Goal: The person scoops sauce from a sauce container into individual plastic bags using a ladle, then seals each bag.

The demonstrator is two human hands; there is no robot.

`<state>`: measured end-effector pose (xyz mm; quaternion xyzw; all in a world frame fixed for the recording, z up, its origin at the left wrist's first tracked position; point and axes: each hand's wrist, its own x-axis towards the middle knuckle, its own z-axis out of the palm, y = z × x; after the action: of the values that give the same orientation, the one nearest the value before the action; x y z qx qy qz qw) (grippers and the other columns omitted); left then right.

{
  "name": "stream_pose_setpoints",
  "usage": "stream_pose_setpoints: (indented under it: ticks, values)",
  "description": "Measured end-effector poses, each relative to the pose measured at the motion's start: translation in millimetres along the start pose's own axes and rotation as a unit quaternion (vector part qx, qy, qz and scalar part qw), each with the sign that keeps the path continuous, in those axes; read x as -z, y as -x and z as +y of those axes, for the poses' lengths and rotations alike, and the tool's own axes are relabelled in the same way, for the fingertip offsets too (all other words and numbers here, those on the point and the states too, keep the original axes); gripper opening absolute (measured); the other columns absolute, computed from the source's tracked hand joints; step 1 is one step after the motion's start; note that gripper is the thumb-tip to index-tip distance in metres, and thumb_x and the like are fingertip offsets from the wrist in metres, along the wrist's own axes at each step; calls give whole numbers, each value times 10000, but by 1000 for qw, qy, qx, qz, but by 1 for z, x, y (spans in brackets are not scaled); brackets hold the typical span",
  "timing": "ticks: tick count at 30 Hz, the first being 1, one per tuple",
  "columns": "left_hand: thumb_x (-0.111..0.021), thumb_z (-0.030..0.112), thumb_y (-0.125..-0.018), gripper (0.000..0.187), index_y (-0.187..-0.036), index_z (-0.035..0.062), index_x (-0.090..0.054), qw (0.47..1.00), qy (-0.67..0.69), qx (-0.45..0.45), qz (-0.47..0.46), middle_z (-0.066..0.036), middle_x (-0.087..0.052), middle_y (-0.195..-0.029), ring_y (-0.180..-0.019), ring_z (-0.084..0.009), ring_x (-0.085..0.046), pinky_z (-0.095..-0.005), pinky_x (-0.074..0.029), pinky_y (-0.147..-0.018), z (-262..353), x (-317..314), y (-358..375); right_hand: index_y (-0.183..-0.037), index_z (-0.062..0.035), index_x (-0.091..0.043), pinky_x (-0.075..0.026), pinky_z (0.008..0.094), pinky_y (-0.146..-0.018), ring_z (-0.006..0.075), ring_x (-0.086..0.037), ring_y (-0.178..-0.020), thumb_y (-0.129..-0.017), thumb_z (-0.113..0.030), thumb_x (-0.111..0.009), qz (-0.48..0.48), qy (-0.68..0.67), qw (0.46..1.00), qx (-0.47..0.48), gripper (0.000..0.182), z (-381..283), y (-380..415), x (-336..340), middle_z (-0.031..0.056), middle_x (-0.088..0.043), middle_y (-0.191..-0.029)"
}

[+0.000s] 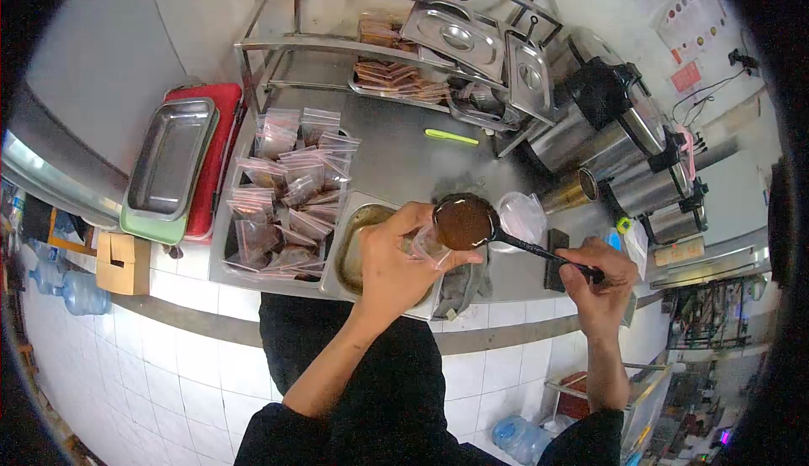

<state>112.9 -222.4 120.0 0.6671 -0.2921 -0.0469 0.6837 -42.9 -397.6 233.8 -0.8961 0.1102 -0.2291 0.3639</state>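
My left hand (398, 257) is closed around a small clear plastic bag (430, 245), its mouth held up near the ladle. In my right hand (600, 274) is the handle of a black ladle (543, 251). Its round bowl holds dark brown sauce (463, 220) and overlaps the bag's upper edge in this view. Below my left hand sits a steel pan (358, 247) with brownish residue. To its left, a larger steel tray (221, 228) carries several filled zip bags (291, 188). Right of the ladle bowl stands a clear plastic container (522, 218).
A grey cloth (465, 287) lies at the counter's front edge. A yellow-green cutter or pen (452, 136) lies farther back, below a steel rack (329, 43) with lids and bags. Large steel pots (645, 167) line the right side. Stacked trays (173, 158) stand at left.
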Motion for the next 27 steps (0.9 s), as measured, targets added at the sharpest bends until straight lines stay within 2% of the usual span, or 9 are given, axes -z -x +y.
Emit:
stream_pose_setpoints:
  ticks: [7,13,15,16,17,19,21,24,27]
  values:
    - [-929,198,-605,445,-909,-5,-673,1000,12,-10,19,-48,-714,-783,-729,-99,-654,-255,-507,-680,-2,-3,-1,-899,-22,-745,-370,231,-513,96,-510,-578,-751,-31,-740,21,30,995,94,148,3,-3,0,52,-646,-718]
    - [-924,202,-620,442,-911,-12,-669,1000,28,4,8,-47,-711,-773,-716,-84,-648,-246,-512,-668,3,-4,-2,-888,-25,-745,-380,240,-508,104,-515,-560,-710,21,-748,50,62,990,121,184,0,0,-2,68,-655,-726]
    - [-938,318,-576,550,-862,7,-584,999,42,-19,27,-20,-529,-634,-568,-59,-464,-218,-427,-528,-5,-8,-2,-878,-28,-743,-379,244,-503,113,-519,-556,-705,29,-749,58,71,986,137,181,0,2,-3,72,-653,-716]
    - [-938,318,-576,550,-862,7,-584,999,42,-19,28,-20,-529,-634,-568,-59,-464,-218,-427,-528,-5,-8,-2,-867,-31,-742,-378,247,-498,122,-523,-552,-701,37,-751,66,81,983,152,179,0,2,-3,75,-651,-707]
    - [-938,298,-577,540,-870,8,-590,999,26,-19,33,-19,-526,-632,-572,-57,-470,-218,-427,-526,-3,-8,-2,-867,-31,-742,-378,247,-498,122,-523,-552,-701,37,-751,66,81,983,153,179,1,2,-4,75,-651,-707]
    - [-939,278,-577,530,-877,8,-596,999,10,-19,38,-18,-524,-630,-575,-56,-475,-219,-427,-524,2,-6,-3,-832,-34,-731,-363,254,-484,144,-530,-544,-689,51,-755,85,132,960,232,169,2,1,-5,79,-640,-680]
    - [-903,131,-591,406,-889,18,-653,1000,-13,7,25,-67,-703,-803,-746,-134,-674,-268,-517,-685,7,-3,-4,-820,-37,-726,-356,259,-481,153,-533,-543,-678,55,-761,94,146,952,254,173,3,1,-7,81,-638,-675]
    - [-840,51,-590,352,-885,15,-651,999,31,21,23,-82,-695,-815,-751,-155,-672,-272,-518,-706,13,-3,-5,-809,-42,-718,-345,268,-476,163,-532,-538,-660,58,-771,100,163,942,275,187,3,2,-9,82,-638,-674]
    - [-805,30,-606,318,-883,14,-652,999,34,28,23,-73,-692,-808,-753,-154,-666,-272,-515,-721,12,-3,-5,-813,-22,-712,-349,274,-493,170,-531,-551,-663,46,-753,93,162,941,281,169,5,3,-9,91,-632,-686]
